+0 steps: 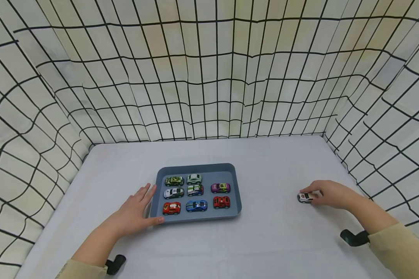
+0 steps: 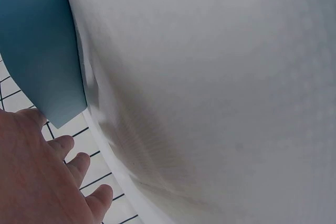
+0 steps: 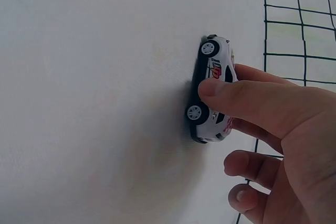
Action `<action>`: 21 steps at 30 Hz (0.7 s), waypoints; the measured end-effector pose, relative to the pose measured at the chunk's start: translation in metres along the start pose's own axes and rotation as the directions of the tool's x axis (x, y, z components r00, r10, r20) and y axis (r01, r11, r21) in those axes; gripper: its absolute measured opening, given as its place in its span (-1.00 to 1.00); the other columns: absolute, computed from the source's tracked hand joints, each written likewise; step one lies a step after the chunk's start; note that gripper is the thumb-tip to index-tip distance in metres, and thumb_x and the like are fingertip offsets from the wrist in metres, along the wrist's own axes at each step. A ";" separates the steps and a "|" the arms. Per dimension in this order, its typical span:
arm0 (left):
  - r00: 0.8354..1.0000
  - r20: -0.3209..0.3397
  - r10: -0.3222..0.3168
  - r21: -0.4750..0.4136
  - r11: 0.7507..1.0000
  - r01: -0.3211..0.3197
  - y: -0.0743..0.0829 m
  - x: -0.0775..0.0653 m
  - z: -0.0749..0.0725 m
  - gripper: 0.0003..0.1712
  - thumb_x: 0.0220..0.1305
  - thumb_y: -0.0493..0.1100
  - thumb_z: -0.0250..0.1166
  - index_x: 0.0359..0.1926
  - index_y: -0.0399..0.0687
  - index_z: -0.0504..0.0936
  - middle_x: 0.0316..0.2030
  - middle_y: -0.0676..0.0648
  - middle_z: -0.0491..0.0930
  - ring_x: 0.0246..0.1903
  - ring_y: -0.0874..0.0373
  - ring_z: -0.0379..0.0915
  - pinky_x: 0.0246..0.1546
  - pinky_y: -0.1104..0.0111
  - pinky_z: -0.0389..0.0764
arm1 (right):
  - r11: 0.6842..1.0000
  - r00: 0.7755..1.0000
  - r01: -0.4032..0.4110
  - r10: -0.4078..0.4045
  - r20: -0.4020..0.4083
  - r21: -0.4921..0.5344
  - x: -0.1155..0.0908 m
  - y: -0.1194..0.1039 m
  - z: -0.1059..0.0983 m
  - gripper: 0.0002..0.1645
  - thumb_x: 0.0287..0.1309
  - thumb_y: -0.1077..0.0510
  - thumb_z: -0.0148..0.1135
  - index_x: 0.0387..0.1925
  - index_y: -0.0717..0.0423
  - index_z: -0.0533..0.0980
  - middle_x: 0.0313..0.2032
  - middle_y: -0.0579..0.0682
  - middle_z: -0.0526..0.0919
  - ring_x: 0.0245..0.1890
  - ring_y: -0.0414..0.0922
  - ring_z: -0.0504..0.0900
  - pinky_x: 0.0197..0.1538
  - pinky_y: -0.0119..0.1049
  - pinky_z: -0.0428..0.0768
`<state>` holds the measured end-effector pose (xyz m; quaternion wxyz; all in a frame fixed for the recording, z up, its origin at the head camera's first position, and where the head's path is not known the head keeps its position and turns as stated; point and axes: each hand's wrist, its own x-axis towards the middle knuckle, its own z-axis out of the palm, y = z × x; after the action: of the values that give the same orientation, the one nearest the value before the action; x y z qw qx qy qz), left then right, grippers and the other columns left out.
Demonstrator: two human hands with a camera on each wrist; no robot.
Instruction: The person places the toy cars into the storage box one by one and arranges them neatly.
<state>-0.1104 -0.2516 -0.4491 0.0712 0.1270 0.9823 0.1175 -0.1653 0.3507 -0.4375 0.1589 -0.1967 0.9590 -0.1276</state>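
A white toy car (image 3: 216,66) with dark windows and red lettering is pinched between the thumb and fingers of my right hand (image 1: 331,194), on or just above the table right of the tray. My left hand (image 1: 134,212) lies with spread, straight fingers along the left side of the blue-grey tray (image 1: 209,219), thumb at its near left corner. Inside the tray several toy cars stand in rows: a green one (image 1: 174,181), a blue one (image 1: 196,205), a purple one (image 1: 220,188), and red ones among them. In the left wrist view the tray's wall (image 2: 44,51) shows beside my fingers.
A white cloth (image 1: 265,240) covers the table. Black grid netting over pale sheets (image 1: 209,69) rises behind it and along both sides. Each wrist carries a dark camera mount, such as the right one (image 1: 354,237).
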 end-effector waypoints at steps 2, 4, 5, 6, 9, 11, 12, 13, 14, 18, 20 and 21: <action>1.000 0.000 0.001 -0.001 1.000 -0.001 0.000 0.000 0.000 0.30 -0.15 0.58 0.13 0.44 -0.09 -0.07 0.40 -0.29 -0.08 0.34 -0.29 -0.13 0.27 -0.19 -0.01 | 1.000 1.000 0.005 -0.005 -0.006 -0.003 0.001 0.000 0.001 -0.57 0.02 0.08 0.33 -0.01 -0.26 0.57 -0.25 -0.30 0.52 -0.28 -0.22 0.41 -0.23 -0.26 0.47; 1.000 0.001 0.000 -0.004 1.000 0.000 0.000 0.000 0.000 0.30 -0.15 0.58 0.14 0.44 -0.09 -0.07 0.40 -0.30 -0.08 0.34 -0.29 -0.13 0.26 -0.19 -0.01 | 1.000 1.000 0.002 -0.002 -0.010 -0.004 0.001 0.000 0.002 -0.59 0.02 0.08 0.32 -0.02 -0.27 0.58 -0.25 -0.30 0.53 -0.28 -0.22 0.41 -0.22 -0.27 0.47; 1.000 0.002 -0.001 -0.005 1.000 0.001 0.000 0.000 0.000 0.30 -0.16 0.58 0.14 0.44 -0.09 -0.07 0.40 -0.30 -0.08 0.34 -0.29 -0.13 0.27 -0.19 -0.01 | 1.000 1.000 0.006 -0.006 -0.012 -0.005 0.001 -0.001 0.002 -0.59 0.03 0.08 0.32 -0.02 -0.26 0.58 -0.25 -0.30 0.53 -0.28 -0.22 0.41 -0.23 -0.27 0.47; 1.000 0.002 -0.002 -0.004 1.000 0.002 0.000 0.000 0.000 0.30 -0.16 0.57 0.14 0.44 -0.09 -0.07 0.40 -0.30 -0.08 0.34 -0.29 -0.13 0.27 -0.19 -0.01 | 1.000 1.000 0.000 0.000 -0.014 -0.004 0.002 -0.001 0.002 -0.59 0.04 0.08 0.32 -0.02 -0.27 0.58 -0.26 -0.30 0.52 -0.29 -0.22 0.41 -0.25 -0.29 0.46; 1.000 0.000 -0.003 -0.005 1.000 0.003 0.000 -0.001 0.000 0.31 -0.16 0.57 0.15 0.44 -0.09 -0.07 0.40 -0.30 -0.07 0.34 -0.29 -0.13 0.26 -0.19 -0.01 | 1.000 0.999 -0.003 0.003 -0.032 -0.001 0.003 -0.004 0.003 -0.60 0.05 0.09 0.30 -0.03 -0.29 0.58 -0.23 -0.32 0.54 -0.30 -0.24 0.42 -0.27 -0.33 0.46; 1.000 -0.004 -0.002 -0.006 1.000 0.002 -0.001 0.000 0.001 0.31 -0.16 0.57 0.15 0.44 -0.09 -0.07 0.40 -0.29 -0.07 0.34 -0.29 -0.13 0.26 -0.19 0.00 | 1.000 0.999 0.005 -0.004 -0.044 0.004 0.005 -0.006 0.001 -0.60 0.05 0.10 0.30 -0.03 -0.29 0.57 -0.21 -0.31 0.54 -0.32 -0.24 0.41 -0.30 -0.34 0.44; 1.000 -0.005 -0.001 -0.005 1.000 0.001 -0.001 0.000 0.001 0.31 -0.16 0.57 0.15 0.44 -0.08 -0.07 0.40 -0.29 -0.07 0.34 -0.29 -0.13 0.26 -0.19 0.00 | 1.000 0.999 0.006 -0.006 -0.048 0.006 0.006 -0.008 0.001 -0.60 0.04 0.10 0.31 -0.03 -0.30 0.57 -0.21 -0.32 0.54 -0.33 -0.25 0.41 -0.31 -0.36 0.44; 1.000 -0.005 -0.001 -0.005 1.000 0.001 -0.001 0.000 0.001 0.30 -0.16 0.57 0.15 0.44 -0.08 -0.08 0.40 -0.29 -0.07 0.34 -0.29 -0.13 0.26 -0.19 0.00 | 1.000 0.999 0.016 -0.015 -0.052 0.006 0.007 -0.010 0.000 -0.59 0.04 0.10 0.31 -0.03 -0.31 0.57 -0.21 -0.32 0.54 -0.33 -0.25 0.41 -0.31 -0.36 0.44; 1.000 -0.003 -0.002 -0.004 1.000 0.002 -0.001 0.000 0.001 0.30 -0.16 0.57 0.15 0.44 -0.08 -0.08 0.40 -0.29 -0.08 0.34 -0.29 -0.13 0.26 -0.19 -0.01 | 1.000 0.998 0.023 -0.023 -0.053 0.006 0.008 -0.011 -0.001 -0.59 0.03 0.10 0.32 -0.03 -0.31 0.57 -0.22 -0.32 0.54 -0.35 -0.25 0.41 -0.33 -0.37 0.43; 1.000 0.001 -0.002 -0.009 1.000 0.002 -0.001 -0.001 0.002 0.31 -0.16 0.58 0.13 0.44 -0.07 -0.09 0.40 -0.29 -0.09 0.34 -0.29 -0.14 0.26 -0.20 -0.01 | 0.999 0.998 0.040 -0.040 -0.043 0.017 0.014 -0.020 -0.004 -0.58 0.04 0.10 0.32 -0.03 -0.33 0.57 -0.25 -0.34 0.52 -0.37 -0.23 0.40 -0.37 -0.39 0.42; 1.000 -0.001 -0.001 -0.011 1.000 0.001 -0.001 -0.001 0.001 0.30 -0.15 0.58 0.13 0.44 -0.07 -0.09 0.40 -0.29 -0.09 0.34 -0.29 -0.14 0.26 -0.19 -0.01 | 0.999 0.998 0.047 -0.046 -0.039 0.026 0.017 -0.026 -0.005 -0.59 0.04 0.10 0.31 -0.03 -0.32 0.57 -0.24 -0.34 0.53 -0.37 -0.22 0.40 -0.37 -0.40 0.43; 1.000 -0.002 0.000 -0.011 1.000 0.000 -0.002 0.000 0.001 0.30 -0.15 0.58 0.13 0.44 -0.07 -0.09 0.40 -0.29 -0.09 0.34 -0.29 -0.14 0.26 -0.19 -0.01 | 0.998 0.998 0.053 -0.051 -0.037 0.031 0.019 -0.029 -0.006 -0.58 0.05 0.10 0.31 -0.02 -0.31 0.57 -0.23 -0.33 0.53 -0.37 -0.22 0.40 -0.38 -0.40 0.43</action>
<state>-0.1101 -0.2530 -0.4507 0.0708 0.1263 0.9818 0.1229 -0.1741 0.3179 -0.4284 0.1413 -0.2166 0.9541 -0.1508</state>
